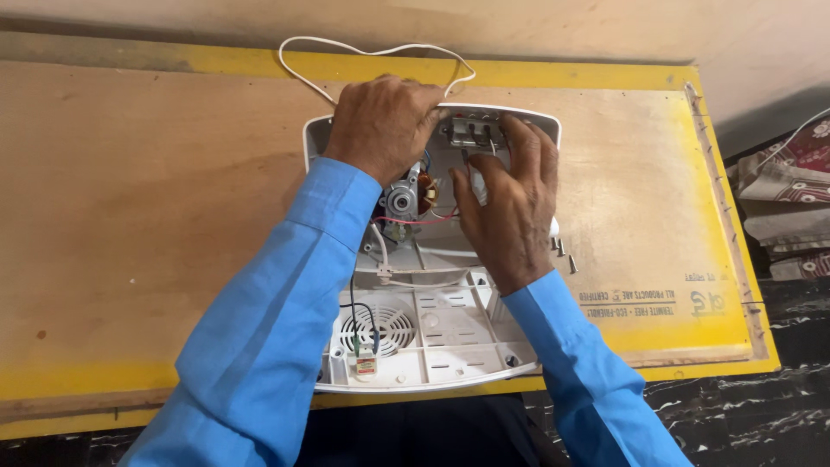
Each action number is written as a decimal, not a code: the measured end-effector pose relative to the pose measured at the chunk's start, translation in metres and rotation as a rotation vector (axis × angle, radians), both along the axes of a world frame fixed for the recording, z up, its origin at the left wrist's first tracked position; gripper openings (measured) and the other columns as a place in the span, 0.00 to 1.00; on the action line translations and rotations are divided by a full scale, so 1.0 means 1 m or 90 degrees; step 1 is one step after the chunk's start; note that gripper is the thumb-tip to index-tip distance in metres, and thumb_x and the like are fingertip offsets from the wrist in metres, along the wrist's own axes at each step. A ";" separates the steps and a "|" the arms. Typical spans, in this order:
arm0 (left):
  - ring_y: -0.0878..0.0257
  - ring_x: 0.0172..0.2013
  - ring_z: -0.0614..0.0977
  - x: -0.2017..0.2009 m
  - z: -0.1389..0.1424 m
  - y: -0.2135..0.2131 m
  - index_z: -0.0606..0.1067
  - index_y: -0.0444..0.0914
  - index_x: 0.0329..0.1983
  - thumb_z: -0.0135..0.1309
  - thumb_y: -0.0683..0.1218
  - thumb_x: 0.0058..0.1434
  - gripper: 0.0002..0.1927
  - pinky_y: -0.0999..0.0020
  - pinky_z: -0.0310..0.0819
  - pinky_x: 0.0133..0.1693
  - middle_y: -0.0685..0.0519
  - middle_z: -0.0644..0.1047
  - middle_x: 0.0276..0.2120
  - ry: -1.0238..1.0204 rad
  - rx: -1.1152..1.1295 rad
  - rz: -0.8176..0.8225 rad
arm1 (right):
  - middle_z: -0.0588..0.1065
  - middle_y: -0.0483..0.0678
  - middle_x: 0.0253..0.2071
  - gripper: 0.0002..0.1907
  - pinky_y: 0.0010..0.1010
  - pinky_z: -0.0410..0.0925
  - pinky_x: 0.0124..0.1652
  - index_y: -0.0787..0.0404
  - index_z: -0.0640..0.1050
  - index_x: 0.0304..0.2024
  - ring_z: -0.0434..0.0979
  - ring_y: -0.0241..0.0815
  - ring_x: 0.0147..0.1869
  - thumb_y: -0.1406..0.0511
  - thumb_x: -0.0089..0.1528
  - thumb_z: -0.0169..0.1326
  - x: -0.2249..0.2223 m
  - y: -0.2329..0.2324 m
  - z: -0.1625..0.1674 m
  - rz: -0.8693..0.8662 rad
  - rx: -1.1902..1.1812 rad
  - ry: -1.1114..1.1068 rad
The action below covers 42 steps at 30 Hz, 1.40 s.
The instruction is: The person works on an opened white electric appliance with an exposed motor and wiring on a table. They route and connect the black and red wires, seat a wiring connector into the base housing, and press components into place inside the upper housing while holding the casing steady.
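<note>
Landmark: opened white plastic casing, flat on the plywood board, inner side up.
Board: bare wood with yellow edges, under the casing on every side.
Cord: thin white cord looped on the board just beyond the casing's far rim.
Left hand: resting on the far left corner of the casing, fingers curled down over the rim; clenched on something or merely pressing, cannot tell.
Grille: round vent in the near left part of the casing.
Motor: small metal motor with red wires, inside the casing between the two hands.
Right hand: laid inside the far right part of the casing, fingers spread and released, fingertips touching the metal switch block.
Screws: few loose screws on the board just right of the casing.
Cloth: patterned cloth well right of the casing, off the board.
</note>
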<state>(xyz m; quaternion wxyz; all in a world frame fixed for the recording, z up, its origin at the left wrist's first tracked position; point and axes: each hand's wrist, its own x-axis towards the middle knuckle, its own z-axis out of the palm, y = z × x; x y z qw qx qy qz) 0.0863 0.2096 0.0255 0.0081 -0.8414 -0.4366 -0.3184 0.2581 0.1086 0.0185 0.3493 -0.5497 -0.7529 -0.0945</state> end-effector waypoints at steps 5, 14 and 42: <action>0.49 0.33 0.83 0.001 0.000 0.000 0.83 0.44 0.42 0.59 0.52 0.64 0.09 0.48 0.75 0.35 0.50 0.82 0.29 0.002 -0.006 0.006 | 0.69 0.59 0.61 0.11 0.49 0.63 0.65 0.66 0.84 0.41 0.65 0.61 0.69 0.66 0.59 0.68 -0.002 0.005 -0.001 -0.025 -0.001 -0.005; 0.48 0.34 0.83 0.001 0.001 -0.001 0.82 0.44 0.42 0.59 0.52 0.64 0.09 0.48 0.75 0.35 0.49 0.82 0.28 0.016 -0.008 0.021 | 0.72 0.56 0.55 0.07 0.46 0.65 0.62 0.65 0.83 0.37 0.68 0.57 0.63 0.68 0.59 0.65 -0.008 0.010 0.006 -0.026 -0.013 0.003; 0.48 0.35 0.83 0.005 -0.002 0.004 0.82 0.43 0.38 0.58 0.51 0.65 0.08 0.47 0.75 0.36 0.49 0.82 0.29 0.027 -0.022 0.040 | 0.70 0.56 0.52 0.05 0.45 0.64 0.59 0.64 0.81 0.36 0.68 0.56 0.62 0.70 0.59 0.66 -0.008 -0.012 0.012 0.023 0.012 0.009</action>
